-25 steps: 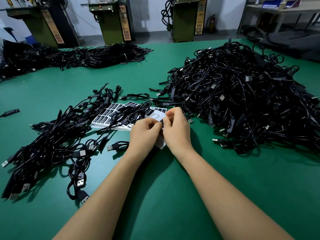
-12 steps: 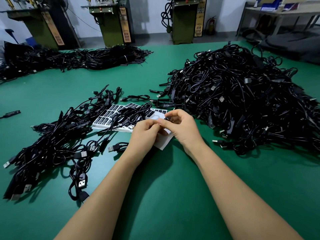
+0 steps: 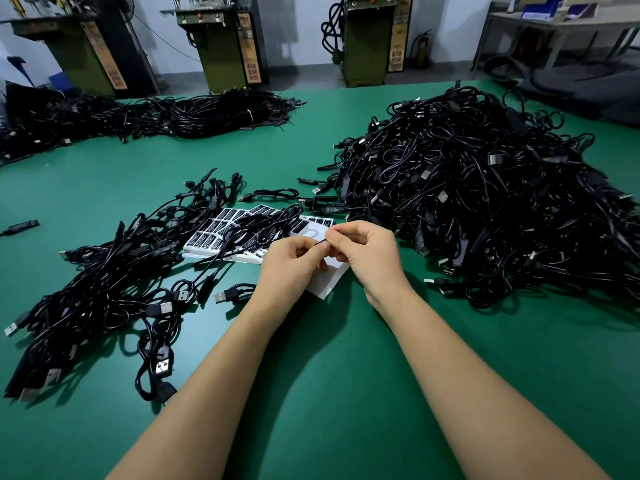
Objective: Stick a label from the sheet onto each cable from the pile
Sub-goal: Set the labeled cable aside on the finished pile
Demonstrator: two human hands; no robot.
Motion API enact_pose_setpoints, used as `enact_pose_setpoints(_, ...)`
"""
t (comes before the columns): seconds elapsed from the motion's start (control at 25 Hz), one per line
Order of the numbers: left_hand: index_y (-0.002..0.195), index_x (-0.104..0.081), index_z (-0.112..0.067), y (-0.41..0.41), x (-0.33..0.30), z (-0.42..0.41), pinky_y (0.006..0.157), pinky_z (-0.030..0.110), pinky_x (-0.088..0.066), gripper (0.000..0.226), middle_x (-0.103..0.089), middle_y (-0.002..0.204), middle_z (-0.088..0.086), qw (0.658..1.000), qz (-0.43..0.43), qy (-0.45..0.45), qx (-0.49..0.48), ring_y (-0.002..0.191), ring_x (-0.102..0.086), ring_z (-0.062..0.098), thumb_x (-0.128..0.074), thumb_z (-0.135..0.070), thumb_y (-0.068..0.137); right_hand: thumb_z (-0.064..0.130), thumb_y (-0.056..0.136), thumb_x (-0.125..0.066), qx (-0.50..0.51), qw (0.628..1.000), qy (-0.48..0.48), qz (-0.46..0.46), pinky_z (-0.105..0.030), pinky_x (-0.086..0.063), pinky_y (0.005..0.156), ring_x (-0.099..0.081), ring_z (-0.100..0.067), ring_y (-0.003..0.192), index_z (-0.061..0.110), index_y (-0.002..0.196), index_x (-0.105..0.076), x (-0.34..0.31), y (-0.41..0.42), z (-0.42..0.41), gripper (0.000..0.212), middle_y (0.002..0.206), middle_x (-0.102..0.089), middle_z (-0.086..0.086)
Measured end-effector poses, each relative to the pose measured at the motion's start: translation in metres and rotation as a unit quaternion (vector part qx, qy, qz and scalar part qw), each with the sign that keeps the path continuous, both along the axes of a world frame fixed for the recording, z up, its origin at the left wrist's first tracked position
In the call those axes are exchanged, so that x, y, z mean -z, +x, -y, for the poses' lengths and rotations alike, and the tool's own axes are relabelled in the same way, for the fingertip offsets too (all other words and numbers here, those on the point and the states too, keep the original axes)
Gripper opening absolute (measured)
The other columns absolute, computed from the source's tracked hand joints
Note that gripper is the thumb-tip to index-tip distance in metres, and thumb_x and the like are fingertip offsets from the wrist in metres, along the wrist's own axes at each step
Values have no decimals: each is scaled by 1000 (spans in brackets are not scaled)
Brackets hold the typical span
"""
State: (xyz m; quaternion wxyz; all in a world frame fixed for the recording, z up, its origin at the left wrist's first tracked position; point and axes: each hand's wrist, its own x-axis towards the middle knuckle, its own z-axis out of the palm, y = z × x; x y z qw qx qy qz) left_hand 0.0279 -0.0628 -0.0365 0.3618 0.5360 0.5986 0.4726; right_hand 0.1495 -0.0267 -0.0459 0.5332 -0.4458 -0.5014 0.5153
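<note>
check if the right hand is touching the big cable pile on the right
Apart. In the head view, the right hand is raised over the label sheet, and a strip of green table shows between it and the big cable pile.

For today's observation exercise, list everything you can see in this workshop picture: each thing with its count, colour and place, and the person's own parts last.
table: one, green, fills the foreground
big cable pile: one heap, black, right of the hands
smaller cable pile: one loose heap, black, left of the hands
far cable bundles: a long row, black, far left of the table
stray connector: one, black, at the left edge
label sheets: a small stack, white with black labels, centre, cables lying across them
label: one thin dark strip, pinched between both hands
machines: three, olive green, behind the table
fire extinguisher: one, red, by the wall
left hand: one, pinches the label
right hand: one, pinches the label
</note>
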Motion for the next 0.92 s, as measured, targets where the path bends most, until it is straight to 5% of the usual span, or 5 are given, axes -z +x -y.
enact_pose_setpoints(0.44, 66, -64, -14, -5, -4, -5, 38, 14, -32, 32, -64, 56, 0, 992, 108, -59, 18, 41, -41, 7, -46, -6, 92, 4, 94, -56, -17, 999, -36, -16, -16, -48, 53, -64, -18, 65, 11, 88, -66, -1, 3, -7, 14, 75, -67, -8)
enact_pose_setpoints(0.6, 81, -65, -7, -12, -10, -3, 37, 18, -32, 26, -64, 59, -1, 993, 98, -62, 38, 44, -46, 12, -45, -4, 96, 12, 100, -45, -6, 999, -28, 41, -24, -57, 68, -67, -14, 69, 19, 86, -62, 2, 1, -8, 23, 77, -69, -4)
enact_pose_setpoints(0.72, 99, -62, -1, -23, -31, -1, 37, 18, -35, 17, -66, 63, 3, 995, 83, -49, 5, 45, -50, 11, -45, 0, 97, 12, 95, -51, -9, 985, 25, 168, -40, -57, 83, -67, -22, 83, 23, 91, -62, 9, -2, -5, 16, 84, -70, -3)
enact_pose_setpoints(0.92, 94, -59, -9, -86, -93, 15, 34, 13, -36, 10, -72, 64, 3, 992, 34, 31, -118, 43, -55, 4, -51, -4, 95, 13, 92, -52, -8, 985, 14, 170, -47, -55, 83, -67, -25, 85, 26, 94, -62, 6, -2, -2, 17, 86, -70, -1)
